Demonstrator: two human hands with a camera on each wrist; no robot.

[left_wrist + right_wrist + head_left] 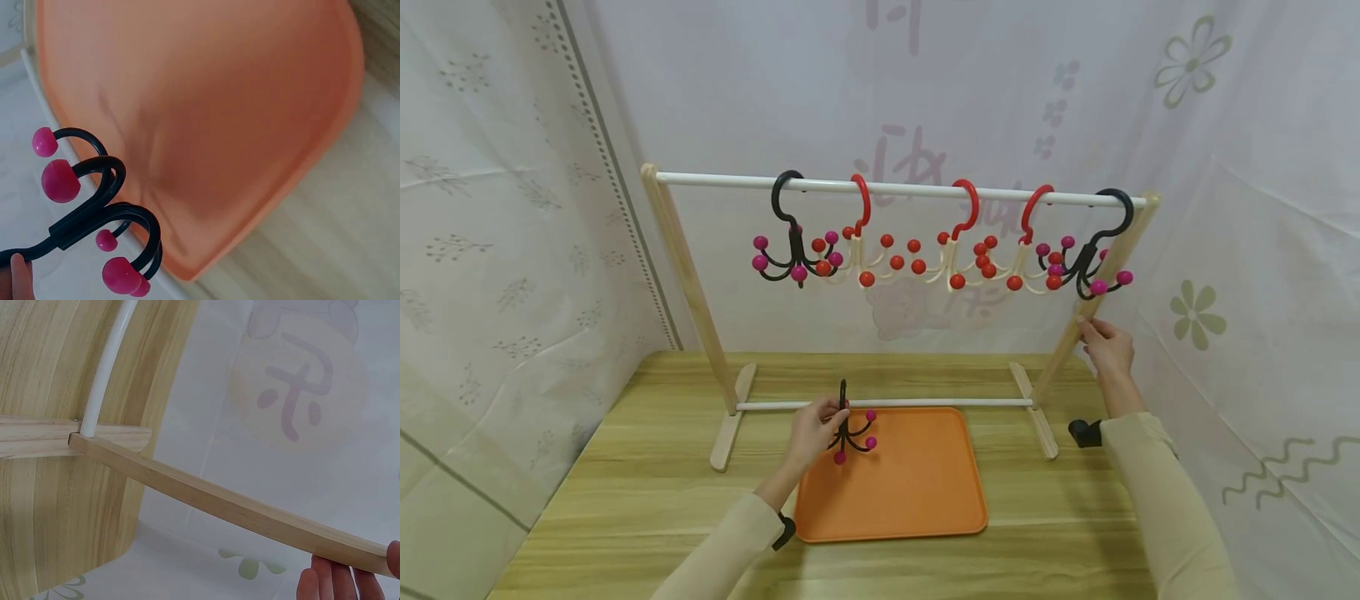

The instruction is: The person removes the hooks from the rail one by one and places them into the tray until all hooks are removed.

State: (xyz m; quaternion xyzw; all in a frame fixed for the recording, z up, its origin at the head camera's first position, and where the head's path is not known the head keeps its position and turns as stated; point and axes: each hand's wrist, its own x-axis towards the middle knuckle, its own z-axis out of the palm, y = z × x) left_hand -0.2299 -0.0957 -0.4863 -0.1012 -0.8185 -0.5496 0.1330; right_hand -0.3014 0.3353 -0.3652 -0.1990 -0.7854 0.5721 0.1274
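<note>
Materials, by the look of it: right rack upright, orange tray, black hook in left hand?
Pale tan wooden right rack upright: looks like real wood, matte; faint grain along it.
Orange rectangular tray: probably moulded plastic, satin; uniform colour, rounded corners.
Black multi-armed hook: plastic or coated metal, can't tell; smooth, slight sheen.
Its round pink balls: likely plastic; smooth, evenly coloured.

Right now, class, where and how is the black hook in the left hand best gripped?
Probably by its slim neck, above where the prongs bunch, coming from the left, as the left hand does. The black hook hangs upright, and its prongs splay out below, tipped with round pink balls that would crowd the fingers.
</note>
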